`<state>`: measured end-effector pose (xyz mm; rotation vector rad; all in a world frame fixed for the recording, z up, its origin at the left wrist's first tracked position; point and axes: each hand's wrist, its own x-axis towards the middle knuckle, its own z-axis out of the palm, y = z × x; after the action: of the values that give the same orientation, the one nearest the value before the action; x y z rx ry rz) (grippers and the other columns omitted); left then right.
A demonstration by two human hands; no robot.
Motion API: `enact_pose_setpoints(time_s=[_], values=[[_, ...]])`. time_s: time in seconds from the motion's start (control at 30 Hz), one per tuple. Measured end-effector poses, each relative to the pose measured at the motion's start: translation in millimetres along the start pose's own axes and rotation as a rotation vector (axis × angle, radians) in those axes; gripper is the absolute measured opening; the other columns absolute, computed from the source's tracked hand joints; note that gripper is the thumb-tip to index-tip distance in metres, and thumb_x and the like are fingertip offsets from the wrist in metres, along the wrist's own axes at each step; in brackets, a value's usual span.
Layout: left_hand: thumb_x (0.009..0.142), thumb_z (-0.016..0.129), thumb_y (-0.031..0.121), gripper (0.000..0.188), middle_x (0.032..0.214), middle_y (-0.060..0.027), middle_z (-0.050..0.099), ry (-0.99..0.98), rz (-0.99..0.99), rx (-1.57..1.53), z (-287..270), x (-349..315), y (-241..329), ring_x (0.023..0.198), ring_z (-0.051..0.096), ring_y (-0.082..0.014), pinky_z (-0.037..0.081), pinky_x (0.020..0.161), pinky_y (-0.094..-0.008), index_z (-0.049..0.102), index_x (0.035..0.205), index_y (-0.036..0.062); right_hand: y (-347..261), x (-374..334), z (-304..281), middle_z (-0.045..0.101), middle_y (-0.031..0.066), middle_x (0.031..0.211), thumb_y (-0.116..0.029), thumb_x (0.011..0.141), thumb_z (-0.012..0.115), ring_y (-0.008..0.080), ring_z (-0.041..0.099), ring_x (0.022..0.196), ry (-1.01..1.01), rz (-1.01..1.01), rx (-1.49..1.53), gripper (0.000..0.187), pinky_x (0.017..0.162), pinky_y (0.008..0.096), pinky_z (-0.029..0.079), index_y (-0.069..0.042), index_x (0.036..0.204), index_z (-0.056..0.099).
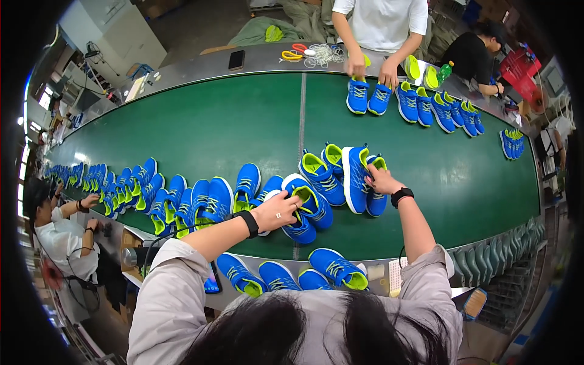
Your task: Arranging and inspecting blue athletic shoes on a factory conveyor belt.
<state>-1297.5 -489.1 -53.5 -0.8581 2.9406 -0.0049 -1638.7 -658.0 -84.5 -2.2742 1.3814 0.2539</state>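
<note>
My left hand (277, 211) is closed on a blue sneaker (317, 207) with a lime-green lining, its fingers at the shoe's opening. Another blue sneaker lies partly hidden beneath it. My right hand (384, 181) grips a blue sneaker (354, 182) that stands tilted with its white sole edge turned left. Directly under that hand, a second sneaker (376, 204) shows only in part. Between my hands, a pair of matching sneakers (322, 179) rests on the green conveyor belt (231, 115).
Sneakers (213, 198) line the belt's near edge leftward; more (280, 277) sit on the ledge before me. Opposite, a co-worker (383, 24) handles a pair (368, 97) beside further pairs. Yellow- and red-handled scissors (292, 55), white cords (325, 56) and a phone (236, 59) lie on the far ledge.
</note>
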Motion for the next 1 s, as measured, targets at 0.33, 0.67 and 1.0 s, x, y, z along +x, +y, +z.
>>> enact_pose_setpoints(time_s=[0.33, 0.67, 1.0], values=[[0.071, 0.076, 0.031, 0.038, 0.124, -0.0213, 0.050, 0.162, -0.851, -0.515, -69, -2, 55, 0.118, 0.043, -0.0348, 0.035, 0.093, -0.0466, 0.065, 0.103, 0.0134, 49, -76, 26, 0.055, 0.0008, 0.095, -0.049, 0.095, 0.046, 0.0066, 0.046, 0.054, 0.378, 0.542, 1.256, 0.047, 0.035, 0.0188, 0.025, -0.019, 0.130, 0.040], [0.089, 0.064, 0.038, 0.033, 0.109, 0.0058, 0.058, 0.594, -1.493, -2.486, -55, -9, 105, 0.099, 0.053, -0.0107, 0.041, 0.080, -0.0319, 0.055, 0.118, 0.0259, 179, -154, 64, 0.064, 0.0178, 0.080, -0.029, 0.094, 0.054, 0.0281, 0.065, 0.065, 0.485, 0.897, 1.345, 0.030, 0.045, 0.0374, 0.046, 0.000, 0.089, 0.055], [0.090, 0.064, 0.028, 0.035, 0.107, 0.0021, 0.062, 0.884, -1.320, -2.322, -61, 14, 112, 0.099, 0.058, -0.0106, 0.045, 0.085, -0.0291, 0.056, 0.119, 0.0111, -104, 25, 11, 0.037, 0.0268, 0.140, -0.024, 0.089, 0.053, 0.0436, 0.035, 0.129, 0.134, -0.181, 0.023, 0.038, 0.101, 0.0475, 0.040, -0.027, 0.127, 0.055]])
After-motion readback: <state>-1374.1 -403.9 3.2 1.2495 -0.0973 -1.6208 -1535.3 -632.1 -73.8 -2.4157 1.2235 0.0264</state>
